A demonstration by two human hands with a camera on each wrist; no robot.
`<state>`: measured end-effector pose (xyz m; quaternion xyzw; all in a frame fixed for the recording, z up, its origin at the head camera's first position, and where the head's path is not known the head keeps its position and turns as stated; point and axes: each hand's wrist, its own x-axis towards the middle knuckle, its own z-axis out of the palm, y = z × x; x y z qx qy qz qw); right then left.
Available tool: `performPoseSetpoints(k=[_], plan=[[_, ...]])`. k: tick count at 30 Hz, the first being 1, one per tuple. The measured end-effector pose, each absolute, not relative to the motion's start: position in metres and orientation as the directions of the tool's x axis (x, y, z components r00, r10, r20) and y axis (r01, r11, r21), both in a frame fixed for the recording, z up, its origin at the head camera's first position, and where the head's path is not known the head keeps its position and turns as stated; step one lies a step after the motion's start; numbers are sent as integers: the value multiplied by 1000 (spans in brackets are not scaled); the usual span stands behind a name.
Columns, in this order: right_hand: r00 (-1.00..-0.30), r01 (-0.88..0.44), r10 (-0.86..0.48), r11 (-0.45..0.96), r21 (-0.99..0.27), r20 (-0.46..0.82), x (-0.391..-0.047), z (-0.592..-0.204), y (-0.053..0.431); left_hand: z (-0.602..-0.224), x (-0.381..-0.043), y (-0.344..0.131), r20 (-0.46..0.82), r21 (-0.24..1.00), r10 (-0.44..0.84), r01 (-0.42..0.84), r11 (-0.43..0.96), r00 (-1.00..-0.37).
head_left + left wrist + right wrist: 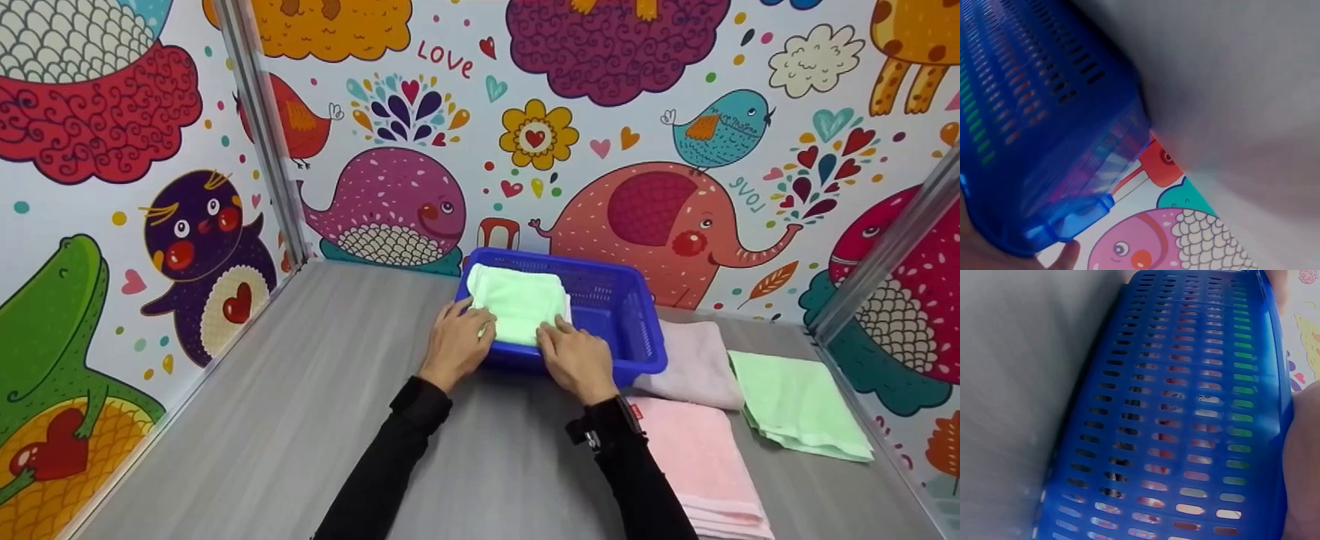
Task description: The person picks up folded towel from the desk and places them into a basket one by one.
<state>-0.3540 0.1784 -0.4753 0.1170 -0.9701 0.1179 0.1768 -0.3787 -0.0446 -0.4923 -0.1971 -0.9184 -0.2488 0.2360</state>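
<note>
A folded light green towel lies in the left part of a blue plastic basket, over its near rim. At the towel's left side, my left hand grips the edge with bent fingers. My right hand pinches the near right corner, its wrist above the basket's front rim. From the left wrist, the slotted basket wall shows with fingertips beside its rim. Green shows through the upper slots of the basket side in the right wrist view, where part of my right hand borders the rim.
Right of the basket lie a greyish-pink towel, a pink folded towel and another light green towel. The grey tabletop meets cartoon-printed wall panels behind and at both sides, with metal posts in the corners.
</note>
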Motion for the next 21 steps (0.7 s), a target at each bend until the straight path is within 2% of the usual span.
performPoseSetpoints(k=[8, 14, 21], plan=[[-873, -329, -200, 915, -235, 444, -348, -476, 180, -499, -379, -48, 634, 312, 262, 550, 775, -728], [-890, -363, -233, 882, -299, 392, -335, -467, 197, -501, -376, -51, 621, 333, 265, 554, 763, -738], [-896, -329, -214, 908, -258, 388, -309, -461, 237, -499, -373, -54, 610, 323, 291, 566, 758, -737]])
